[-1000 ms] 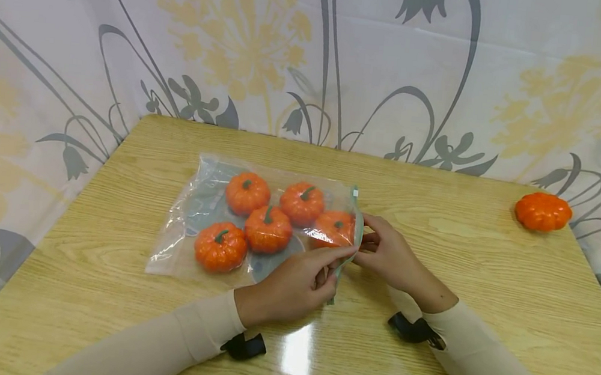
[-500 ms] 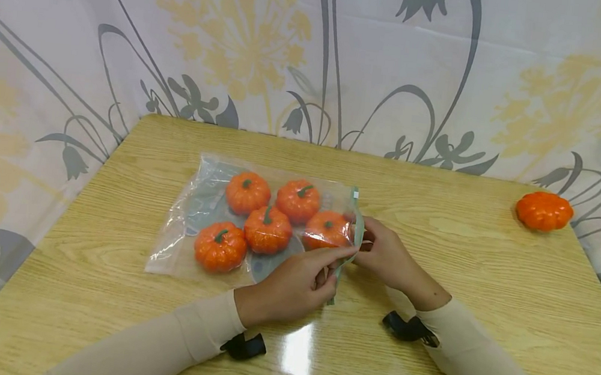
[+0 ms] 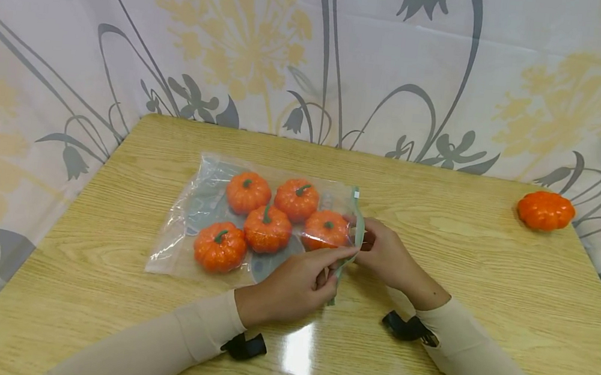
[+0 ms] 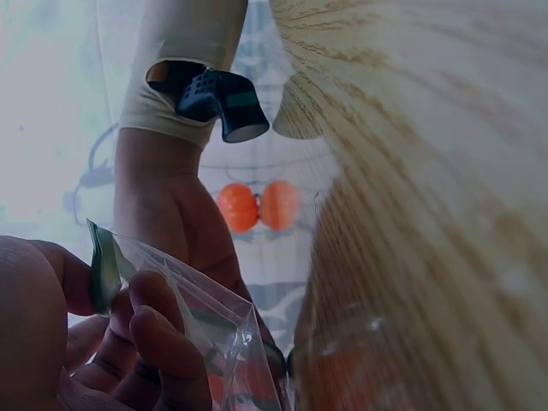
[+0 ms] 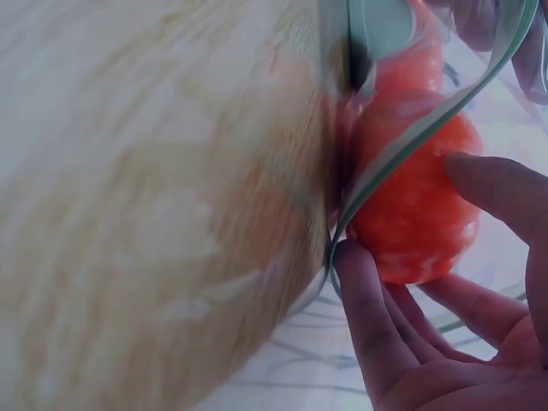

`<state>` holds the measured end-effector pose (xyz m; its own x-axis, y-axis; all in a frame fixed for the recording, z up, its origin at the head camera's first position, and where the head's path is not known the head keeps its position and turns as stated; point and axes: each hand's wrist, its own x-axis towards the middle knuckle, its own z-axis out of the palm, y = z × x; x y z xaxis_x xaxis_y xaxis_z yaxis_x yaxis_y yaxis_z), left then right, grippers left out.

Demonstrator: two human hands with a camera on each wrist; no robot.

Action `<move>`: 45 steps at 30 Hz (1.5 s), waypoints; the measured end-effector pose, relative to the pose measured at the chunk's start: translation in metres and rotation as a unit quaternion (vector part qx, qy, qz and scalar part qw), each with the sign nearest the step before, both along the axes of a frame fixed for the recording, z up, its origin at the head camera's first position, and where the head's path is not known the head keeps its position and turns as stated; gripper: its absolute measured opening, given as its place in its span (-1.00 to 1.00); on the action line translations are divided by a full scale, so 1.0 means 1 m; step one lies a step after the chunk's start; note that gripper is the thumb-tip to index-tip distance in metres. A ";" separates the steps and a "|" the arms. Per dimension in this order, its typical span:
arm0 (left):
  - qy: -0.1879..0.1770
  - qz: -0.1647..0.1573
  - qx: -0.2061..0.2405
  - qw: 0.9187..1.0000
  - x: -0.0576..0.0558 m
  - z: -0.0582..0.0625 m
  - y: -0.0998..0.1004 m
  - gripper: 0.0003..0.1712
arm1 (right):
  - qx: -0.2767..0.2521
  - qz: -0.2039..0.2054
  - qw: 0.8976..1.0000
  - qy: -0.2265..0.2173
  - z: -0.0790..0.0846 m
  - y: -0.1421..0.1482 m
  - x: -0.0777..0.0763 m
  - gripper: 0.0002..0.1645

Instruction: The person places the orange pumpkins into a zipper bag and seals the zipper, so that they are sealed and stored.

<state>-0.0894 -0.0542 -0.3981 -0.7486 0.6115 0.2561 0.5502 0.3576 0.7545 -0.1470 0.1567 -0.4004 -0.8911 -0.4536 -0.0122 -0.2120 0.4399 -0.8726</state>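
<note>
A clear zip bag [image 3: 170,247] with a green edge lies flat on the table and holds several small orange pumpkins, one of them a pumpkin [image 3: 220,246] at its near left. My left hand [image 3: 296,284] pinches the near side of the bag's mouth between thumb and finger; the left wrist view shows the green strip [image 4: 104,274] in that pinch. At the mouth my right hand [image 3: 389,253] reaches in with its fingertips. In the right wrist view its thumb and fingers are around the rightmost pumpkin [image 5: 419,205]; the green strip partly covers that pumpkin.
Another orange pumpkin [image 3: 546,211] sits outside the bag at the table's far right. The wooden table [image 3: 459,227] meets a patterned cloth [image 3: 372,67] at the back. A black wrist camera [image 3: 244,346] is strapped under each sleeve.
My right hand and the rightmost pumpkin have shifted slightly left, deeper into the bag. The pumpkin above it has also slid a little left. My left hand has stayed in place.
</note>
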 end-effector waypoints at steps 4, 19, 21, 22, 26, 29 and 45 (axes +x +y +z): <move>-0.002 -0.001 0.000 1.000 0.000 -0.001 0.001 -0.40 | -0.013 0.000 1.000 -0.014 0.000 0.001 0.001 -0.42; -0.027 0.002 -0.011 1.000 0.000 0.001 0.001 -0.37 | 0.014 0.013 1.000 -0.010 -0.002 0.003 -0.002 -0.41; -0.027 0.002 -0.010 1.000 0.000 0.001 0.001 -0.37 | 0.010 0.019 1.000 -0.012 -0.002 0.003 -0.002 -0.43; -0.028 0.002 -0.010 1.000 0.000 0.001 0.001 -0.36 | 0.009 0.021 1.000 -0.013 -0.002 0.004 -0.003 -0.43; -0.029 0.001 -0.006 1.000 0.001 0.002 0.000 -0.35 | 0.013 0.021 1.000 -0.008 0.000 0.006 -0.003 -0.49; -0.033 0.002 -0.006 0.999 0.000 0.002 0.000 -0.35 | 0.026 0.012 1.000 0.004 0.002 0.010 -0.004 -0.54; -0.041 -0.002 -0.015 0.999 0.001 0.004 0.000 -0.39 | 0.121 -0.069 0.984 0.109 0.026 0.041 -0.023 -0.53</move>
